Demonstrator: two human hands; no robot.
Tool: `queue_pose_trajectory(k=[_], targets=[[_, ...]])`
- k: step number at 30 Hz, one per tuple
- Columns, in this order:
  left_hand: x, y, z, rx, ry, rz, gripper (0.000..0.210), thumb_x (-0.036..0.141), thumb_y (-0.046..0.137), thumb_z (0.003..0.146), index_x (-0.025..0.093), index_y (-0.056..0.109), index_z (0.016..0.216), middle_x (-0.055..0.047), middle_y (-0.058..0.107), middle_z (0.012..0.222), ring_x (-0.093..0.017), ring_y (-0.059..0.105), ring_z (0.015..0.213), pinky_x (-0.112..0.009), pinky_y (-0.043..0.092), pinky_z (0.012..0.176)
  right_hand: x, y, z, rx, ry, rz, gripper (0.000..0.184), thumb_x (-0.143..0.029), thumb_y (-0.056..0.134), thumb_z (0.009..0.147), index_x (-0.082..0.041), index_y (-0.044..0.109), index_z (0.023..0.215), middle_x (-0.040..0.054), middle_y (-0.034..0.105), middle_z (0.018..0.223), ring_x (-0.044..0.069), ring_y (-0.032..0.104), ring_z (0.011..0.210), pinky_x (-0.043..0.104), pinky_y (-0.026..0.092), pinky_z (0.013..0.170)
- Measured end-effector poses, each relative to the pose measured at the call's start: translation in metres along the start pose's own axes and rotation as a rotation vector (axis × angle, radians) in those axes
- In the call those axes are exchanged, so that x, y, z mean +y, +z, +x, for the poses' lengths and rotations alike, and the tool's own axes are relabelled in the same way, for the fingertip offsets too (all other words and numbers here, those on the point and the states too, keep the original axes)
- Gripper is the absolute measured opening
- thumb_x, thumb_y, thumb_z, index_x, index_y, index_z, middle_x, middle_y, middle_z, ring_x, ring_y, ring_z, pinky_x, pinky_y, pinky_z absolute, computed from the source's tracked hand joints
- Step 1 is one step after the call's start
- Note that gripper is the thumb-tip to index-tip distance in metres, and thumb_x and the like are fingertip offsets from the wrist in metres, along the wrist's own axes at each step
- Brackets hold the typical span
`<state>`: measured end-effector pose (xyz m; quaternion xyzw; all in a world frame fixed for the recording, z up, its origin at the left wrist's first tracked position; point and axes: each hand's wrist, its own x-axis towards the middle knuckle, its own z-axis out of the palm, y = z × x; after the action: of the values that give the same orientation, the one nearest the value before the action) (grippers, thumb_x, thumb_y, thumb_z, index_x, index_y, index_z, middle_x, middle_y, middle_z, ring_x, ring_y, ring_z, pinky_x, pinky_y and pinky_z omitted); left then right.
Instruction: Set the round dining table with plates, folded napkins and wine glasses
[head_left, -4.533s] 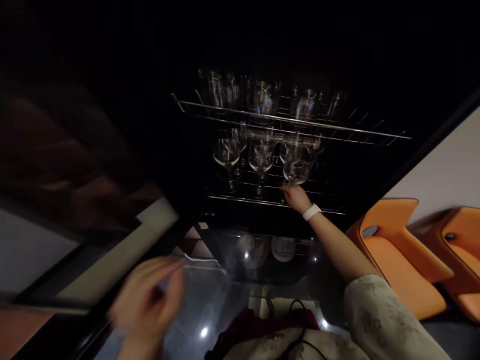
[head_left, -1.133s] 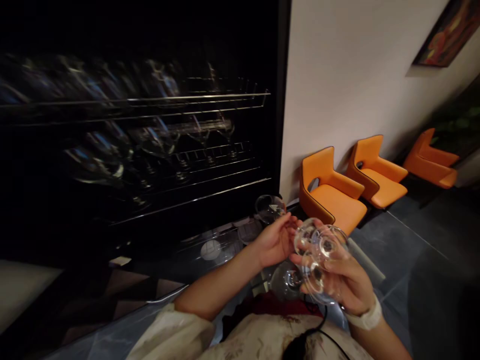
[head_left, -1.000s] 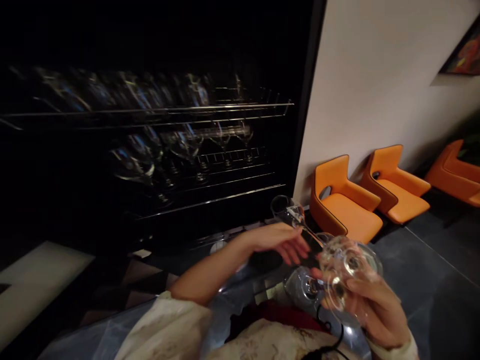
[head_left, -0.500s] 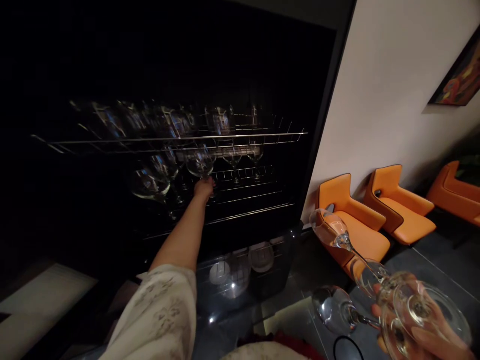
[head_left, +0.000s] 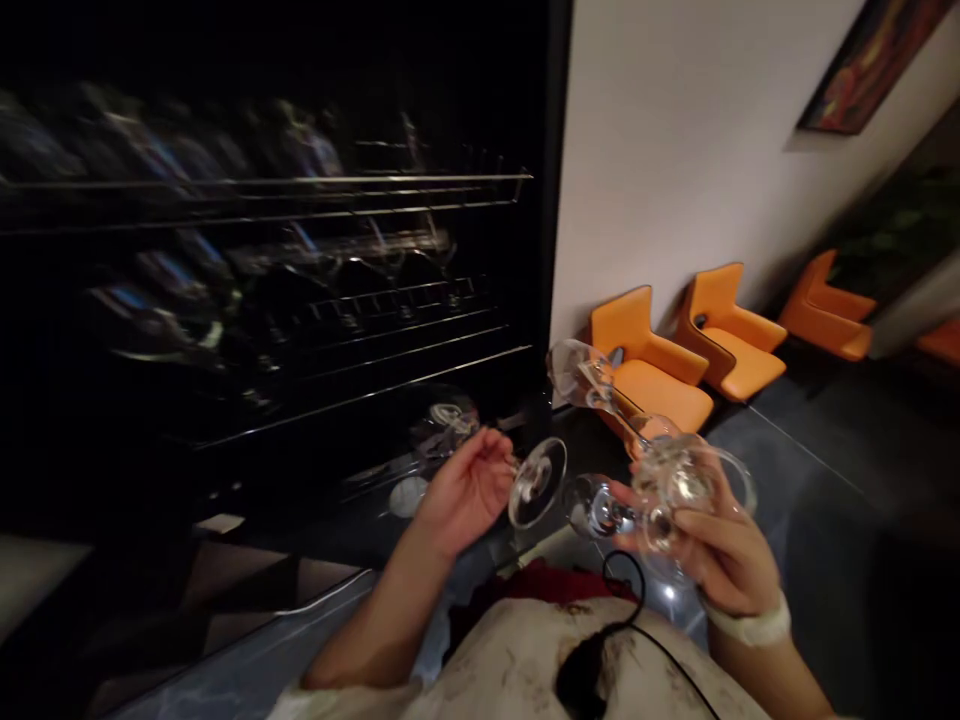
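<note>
Fingers curled round its stem, my left hand (head_left: 471, 490) holds a wine glass (head_left: 538, 484). The glass lies tilted, with its round foot toward the right and its bowl beyond my fingers on the left. My right hand (head_left: 724, 545) is closed on several wine glasses (head_left: 581, 375) bunched by their stems, feet gathered near my palm and bowls pointing left, away from me. The two hands are apart, with the left glass's foot close to the bowls of the right bunch. Overlapping glass hides some of the right fingers.
A dark cabinet on the left has wire racks (head_left: 420, 375) with blurred glassware on them. Orange chairs (head_left: 660, 390) line the pale wall (head_left: 645, 150), under a framed picture (head_left: 862, 75). A black cord (head_left: 626, 625) hangs before my chest.
My left hand has drawn back from the rack with a wine glass, coming close to my right hand. My view has swung right. My right hand still holds its bunch.
</note>
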<state>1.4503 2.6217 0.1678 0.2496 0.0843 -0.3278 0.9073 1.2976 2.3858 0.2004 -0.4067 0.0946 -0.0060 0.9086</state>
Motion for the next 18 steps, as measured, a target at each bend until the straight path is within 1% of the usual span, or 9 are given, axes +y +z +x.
queue_pose_trajectory(k=[2, 3, 6, 9, 11, 13, 16, 18], targets=[[-0.034, 0.001, -0.006, -0.021, -0.153, -0.059, 0.022, 0.021, 0.055, 0.096, 0.016, 0.064, 0.076, 0.000, 0.072, 0.071, -0.013, 0.069, 0.061, -0.024, 0.058, 0.060, -0.001, 0.000, 0.004, -0.066, 0.005, 0.025, 0.074, -0.016, 0.081, 0.074, -0.047, 0.051, 0.134, 0.0026, 0.067, 0.126, 0.037, 0.063, 0.125, 0.066, 0.053, 0.094], [-0.047, 0.003, -0.006, -0.017, -0.203, -0.086, 0.025, 0.022, 0.054, 0.097, 0.016, 0.064, 0.074, 0.000, 0.071, 0.069, -0.014, 0.070, 0.061, -0.024, 0.059, 0.062, -0.001, 0.000, 0.006, -0.090, 0.008, 0.032, 0.075, -0.016, 0.080, 0.074, -0.047, 0.050, 0.135, 0.0023, 0.067, 0.127, 0.036, 0.061, 0.127, 0.066, 0.051, 0.096], [-0.075, 0.007, -0.006, 0.004, -0.279, -0.163, 0.031, 0.021, 0.049, 0.098, 0.016, 0.065, 0.072, -0.001, 0.072, 0.067, -0.014, 0.071, 0.062, -0.023, 0.059, 0.063, 0.000, -0.002, 0.007, -0.125, 0.020, 0.044, 0.076, -0.015, 0.080, 0.073, -0.046, 0.049, 0.136, 0.0030, 0.066, 0.128, 0.035, 0.061, 0.128, 0.063, 0.053, 0.097], [-0.091, 0.008, -0.007, -0.007, -0.318, -0.211, 0.030, 0.020, 0.048, 0.100, 0.016, 0.068, 0.078, -0.002, 0.076, 0.074, -0.013, 0.074, 0.070, -0.023, 0.060, 0.071, 0.001, -0.004, 0.006, -0.114, 0.044, 0.040, 0.080, -0.015, 0.083, 0.071, -0.046, 0.049, 0.137, 0.0044, 0.067, 0.128, 0.034, 0.064, 0.123, 0.058, 0.058, 0.092], [-0.099, 0.004, -0.009, -0.021, -0.351, -0.236, 0.026, 0.022, 0.049, 0.101, 0.015, 0.069, 0.085, -0.002, 0.077, 0.079, -0.012, 0.074, 0.073, -0.022, 0.060, 0.075, 0.002, -0.006, 0.006, -0.087, 0.057, 0.029, 0.083, -0.015, 0.084, 0.070, -0.046, 0.048, 0.138, 0.0056, 0.068, 0.129, 0.034, 0.066, 0.119, 0.054, 0.060, 0.087], [-0.105, -0.002, -0.010, -0.016, -0.379, -0.252, 0.023, 0.023, 0.049, 0.102, 0.014, 0.069, 0.093, -0.002, 0.077, 0.082, -0.009, 0.074, 0.073, -0.020, 0.059, 0.075, 0.003, -0.008, 0.007, -0.059, 0.065, 0.023, 0.087, -0.015, 0.084, 0.070, -0.045, 0.045, 0.141, 0.0066, 0.068, 0.130, 0.033, 0.069, 0.114, 0.052, 0.062, 0.084], [-0.110, -0.011, -0.010, 0.010, -0.366, -0.269, 0.023, 0.026, 0.051, 0.102, 0.012, 0.069, 0.102, -0.004, 0.077, 0.088, -0.010, 0.074, 0.079, -0.018, 0.059, 0.075, 0.004, -0.011, 0.009, -0.033, 0.096, 0.007, 0.091, -0.014, 0.085, 0.069, -0.045, 0.043, 0.143, 0.0068, 0.068, 0.131, 0.032, 0.070, 0.112, 0.052, 0.061, 0.085], [-0.113, -0.014, -0.010, 0.034, -0.347, -0.282, 0.025, 0.028, 0.052, 0.102, 0.011, 0.070, 0.103, -0.006, 0.077, 0.091, -0.012, 0.074, 0.082, -0.019, 0.058, 0.076, 0.004, -0.011, 0.010, -0.020, 0.126, -0.013, 0.092, -0.012, 0.086, 0.068, -0.044, 0.044, 0.144, 0.0071, 0.069, 0.130, 0.033, 0.070, 0.112, 0.052, 0.061, 0.086]])
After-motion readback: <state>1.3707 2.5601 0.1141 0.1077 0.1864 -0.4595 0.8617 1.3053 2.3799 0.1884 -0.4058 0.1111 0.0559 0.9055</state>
